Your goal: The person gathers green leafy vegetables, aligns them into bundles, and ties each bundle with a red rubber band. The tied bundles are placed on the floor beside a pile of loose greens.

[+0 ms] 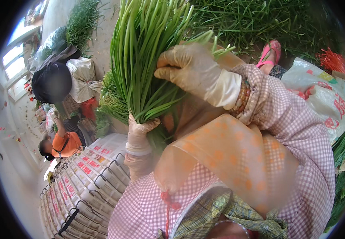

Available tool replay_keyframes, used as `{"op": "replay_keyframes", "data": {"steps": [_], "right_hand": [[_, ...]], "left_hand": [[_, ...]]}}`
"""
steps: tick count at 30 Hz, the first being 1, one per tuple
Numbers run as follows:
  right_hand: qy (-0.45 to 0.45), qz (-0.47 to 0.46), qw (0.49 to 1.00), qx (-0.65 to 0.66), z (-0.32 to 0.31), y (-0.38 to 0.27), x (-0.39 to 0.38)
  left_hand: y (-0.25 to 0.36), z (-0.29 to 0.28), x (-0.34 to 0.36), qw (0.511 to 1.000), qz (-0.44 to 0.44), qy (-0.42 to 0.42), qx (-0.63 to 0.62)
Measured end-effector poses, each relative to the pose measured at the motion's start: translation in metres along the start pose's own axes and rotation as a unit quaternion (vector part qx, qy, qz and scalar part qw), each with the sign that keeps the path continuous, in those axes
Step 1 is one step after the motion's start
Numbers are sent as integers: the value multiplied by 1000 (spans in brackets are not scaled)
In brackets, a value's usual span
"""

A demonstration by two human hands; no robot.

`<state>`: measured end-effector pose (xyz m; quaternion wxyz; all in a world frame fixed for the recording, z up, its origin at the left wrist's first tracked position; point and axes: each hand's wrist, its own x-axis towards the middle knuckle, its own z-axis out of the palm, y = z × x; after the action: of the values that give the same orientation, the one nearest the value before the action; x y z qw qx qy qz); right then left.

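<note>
My left hand (139, 133), in a pale glove, is wrapped round the lower part of a thick bunch of long green garlic chives (134, 59). The bunch stands nearly upright and fans out toward the top of the head view. At the bunch's right side is my right hand (192, 65), in a stained whitish glove. Its fingers are bent and closed near the stalks; what lies in them, if anything, is hidden. A few stalk ends (222, 50) stick out beyond its back. An orange-patterned translucent apron (236, 151) covers my lap.
Loose greens (260, 20) lie in a heap at the far right, near a pink shoe (274, 51). Red ties (335, 61) and a printed plastic bag (323, 99) are on the right. Left are a wire-framed rack (81, 183), white sack (81, 75) and person in orange (65, 143).
</note>
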<state>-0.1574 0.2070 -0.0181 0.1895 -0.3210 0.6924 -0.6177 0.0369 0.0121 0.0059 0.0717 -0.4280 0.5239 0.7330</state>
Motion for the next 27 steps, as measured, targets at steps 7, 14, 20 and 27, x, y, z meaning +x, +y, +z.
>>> {"op": "replay_keyframes", "data": {"steps": [7, 14, 20, 27], "right_hand": [[-90, -315, 922, -205, -3, -5, -15], [-120, 91, 853, 500, -87, -14, -14], [10, -43, 889, 456, -217, 12, -13], [237, 101, 964, -64, -186, 28, -28]], "left_hand": [[13, 8, -9, 970, 28, -27, 240], [3, 6, -1, 917, 140, -37, 373], [-13, 8, 7, 991, 103, 59, 66], [-34, -14, 13, 854, 196, 51, 479]]}}
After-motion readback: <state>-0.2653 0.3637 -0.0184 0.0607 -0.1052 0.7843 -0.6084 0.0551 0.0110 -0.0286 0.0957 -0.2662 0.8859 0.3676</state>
